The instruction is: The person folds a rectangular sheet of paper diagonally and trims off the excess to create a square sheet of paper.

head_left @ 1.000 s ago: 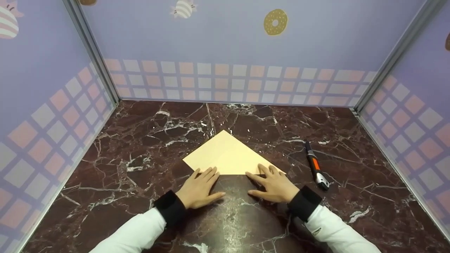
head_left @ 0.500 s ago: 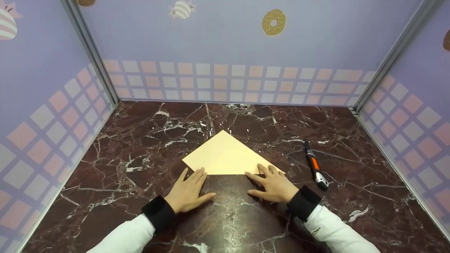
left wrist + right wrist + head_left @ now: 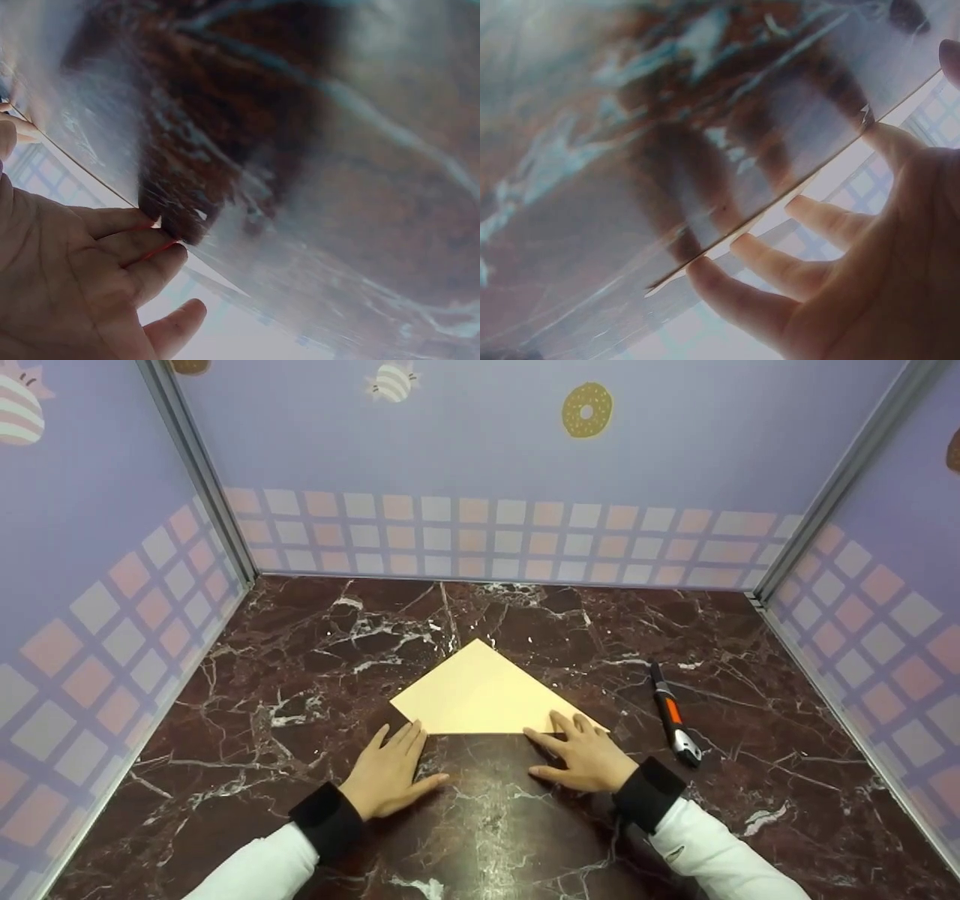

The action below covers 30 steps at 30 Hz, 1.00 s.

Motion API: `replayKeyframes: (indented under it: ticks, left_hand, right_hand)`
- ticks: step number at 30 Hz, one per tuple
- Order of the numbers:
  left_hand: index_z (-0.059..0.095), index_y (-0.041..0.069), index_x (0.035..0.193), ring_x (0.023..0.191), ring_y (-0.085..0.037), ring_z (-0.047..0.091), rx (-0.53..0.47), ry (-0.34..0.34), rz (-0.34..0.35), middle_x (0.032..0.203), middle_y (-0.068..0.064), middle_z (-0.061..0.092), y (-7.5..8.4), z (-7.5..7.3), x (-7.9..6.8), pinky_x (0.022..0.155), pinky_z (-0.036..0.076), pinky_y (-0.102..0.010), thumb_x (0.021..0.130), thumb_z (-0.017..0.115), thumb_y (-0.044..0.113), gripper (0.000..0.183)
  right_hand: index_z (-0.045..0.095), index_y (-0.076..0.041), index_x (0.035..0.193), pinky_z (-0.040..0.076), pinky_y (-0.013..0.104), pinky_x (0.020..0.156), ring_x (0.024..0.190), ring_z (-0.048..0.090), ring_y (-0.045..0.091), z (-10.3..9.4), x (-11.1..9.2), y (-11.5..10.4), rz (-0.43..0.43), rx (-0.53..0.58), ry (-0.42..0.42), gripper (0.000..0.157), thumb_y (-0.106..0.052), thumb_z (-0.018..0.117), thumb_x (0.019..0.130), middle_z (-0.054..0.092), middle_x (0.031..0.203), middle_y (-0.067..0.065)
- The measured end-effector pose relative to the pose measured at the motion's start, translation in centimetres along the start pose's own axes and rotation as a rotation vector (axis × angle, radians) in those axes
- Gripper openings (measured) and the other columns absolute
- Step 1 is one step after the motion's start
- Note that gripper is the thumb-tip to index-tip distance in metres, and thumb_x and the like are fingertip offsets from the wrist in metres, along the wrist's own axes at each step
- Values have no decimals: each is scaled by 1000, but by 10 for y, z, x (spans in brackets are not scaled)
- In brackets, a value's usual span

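Note:
A sheet of pale yellow paper [image 3: 480,690], folded so that its near edge runs straight, lies flat on the dark marbled table. My left hand [image 3: 390,772] has its fingertips at the paper's near left edge, fingers straight and thumb pointing inward. On the near right edge rest the spread fingers of my right hand [image 3: 585,754], the tips over the paper's right corner. The left wrist view shows the left hand's fingers [image 3: 142,251] at the thin paper edge. In the right wrist view the fingertips [image 3: 742,244] line up along that edge.
A box cutter [image 3: 675,716] with a black and orange handle lies to the right of the paper. Purple patterned panels [image 3: 480,457] stand at the back and both sides of the marbled table [image 3: 300,660]. Small white specks are scattered behind the paper.
My left hand has slid leftward along the paper's near edge, from near its middle to its left end. The right hand and the paper have stayed in place.

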<state>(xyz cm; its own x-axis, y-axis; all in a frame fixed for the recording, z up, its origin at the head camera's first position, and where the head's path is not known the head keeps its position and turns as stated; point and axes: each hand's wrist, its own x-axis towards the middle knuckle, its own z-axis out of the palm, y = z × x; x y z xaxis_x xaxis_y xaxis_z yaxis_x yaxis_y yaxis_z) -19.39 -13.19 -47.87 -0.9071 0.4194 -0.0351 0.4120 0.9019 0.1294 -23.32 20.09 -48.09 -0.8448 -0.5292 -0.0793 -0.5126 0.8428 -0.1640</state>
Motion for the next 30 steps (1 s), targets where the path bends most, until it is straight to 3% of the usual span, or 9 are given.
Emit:
replayKeyframes:
  ticks: [17,30]
  left_hand:
    - [45,-3,152,148,-38,45,20,42,-11,163,-21,40,2,6,5,119,40,-54,99,47,66,87]
    - [52,5,149,147,-33,47,166,100,93,159,-18,48,19,10,23,120,40,-52,98,50,66,80]
  right_hand:
    - [46,-30,155,43,75,103,138,42,57,-1,0,-1,-2,5,1,65,-60,56,98,38,159,27]
    - [48,-29,154,45,75,100,136,44,57,-1,1,0,-13,1,13,66,-60,59,96,41,157,28]
